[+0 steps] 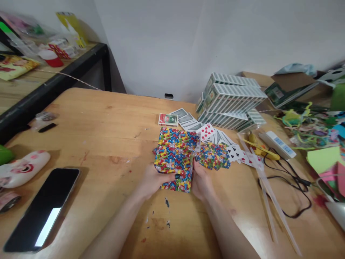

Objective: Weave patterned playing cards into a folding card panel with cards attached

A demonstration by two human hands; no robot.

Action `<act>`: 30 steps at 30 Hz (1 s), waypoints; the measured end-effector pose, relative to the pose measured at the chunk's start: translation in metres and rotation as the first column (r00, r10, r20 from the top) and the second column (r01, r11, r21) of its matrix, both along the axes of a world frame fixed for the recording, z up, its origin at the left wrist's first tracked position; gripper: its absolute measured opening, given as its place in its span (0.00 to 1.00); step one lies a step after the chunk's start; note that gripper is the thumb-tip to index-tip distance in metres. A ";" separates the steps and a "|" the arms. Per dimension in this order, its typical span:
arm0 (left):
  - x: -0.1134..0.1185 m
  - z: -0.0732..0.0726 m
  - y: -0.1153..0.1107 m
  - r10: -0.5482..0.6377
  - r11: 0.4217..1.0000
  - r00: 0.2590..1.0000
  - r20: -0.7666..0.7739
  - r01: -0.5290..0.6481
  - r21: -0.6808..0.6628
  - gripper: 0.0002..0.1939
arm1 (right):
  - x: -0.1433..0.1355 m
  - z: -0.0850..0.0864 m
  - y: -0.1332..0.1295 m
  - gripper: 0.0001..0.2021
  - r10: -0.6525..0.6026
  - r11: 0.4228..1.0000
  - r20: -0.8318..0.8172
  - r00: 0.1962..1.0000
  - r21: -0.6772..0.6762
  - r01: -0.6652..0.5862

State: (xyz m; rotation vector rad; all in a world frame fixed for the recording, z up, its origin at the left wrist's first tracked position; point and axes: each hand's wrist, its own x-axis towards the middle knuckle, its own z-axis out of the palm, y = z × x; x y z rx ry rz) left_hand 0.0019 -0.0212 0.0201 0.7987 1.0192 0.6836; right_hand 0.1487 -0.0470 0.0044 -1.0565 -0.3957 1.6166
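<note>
Both hands hold a panel of brightly patterned cards (176, 153), covered in small red, blue, yellow and green figures, with seams dividing it into several sections. My left hand (154, 181) grips its lower left side, thumb lying across the front and fingers hidden beneath. At the lower right edge, my right hand (201, 180) is closed, its thumb by the rim. Just right of the panel lies a loose cluster of cards (214, 155) with the same colourful pattern. Behind it spread grey-backed playing cards (190, 123) and a face-up heart card (207, 132).
A card box (168, 119) lies behind the panel. Striped boxes (234, 99) are stacked at the back right. To the right are a glue gun (262, 151), a power strip (278, 144), a black cable (296, 176) and clear sticks (272, 201). A phone (43, 208) lies left.
</note>
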 end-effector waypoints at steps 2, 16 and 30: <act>0.001 -0.002 -0.001 -0.019 0.999 0.999 -0.047 0.021 0.037 0.18 | 0.001 -0.004 0.000 0.12 -0.075 0.997 0.125 0.989 0.038 0.071; 0.006 -0.002 -0.002 0.041 0.989 0.984 -0.173 -0.014 0.150 0.13 | -0.001 -0.007 -0.003 0.18 -0.236 0.967 0.845 0.480 0.252 0.033; 0.011 -0.005 -0.006 0.246 0.969 0.969 0.002 -0.246 0.020 0.16 | 0.005 0.000 -0.004 0.19 -0.210 0.968 0.830 0.516 0.251 -0.010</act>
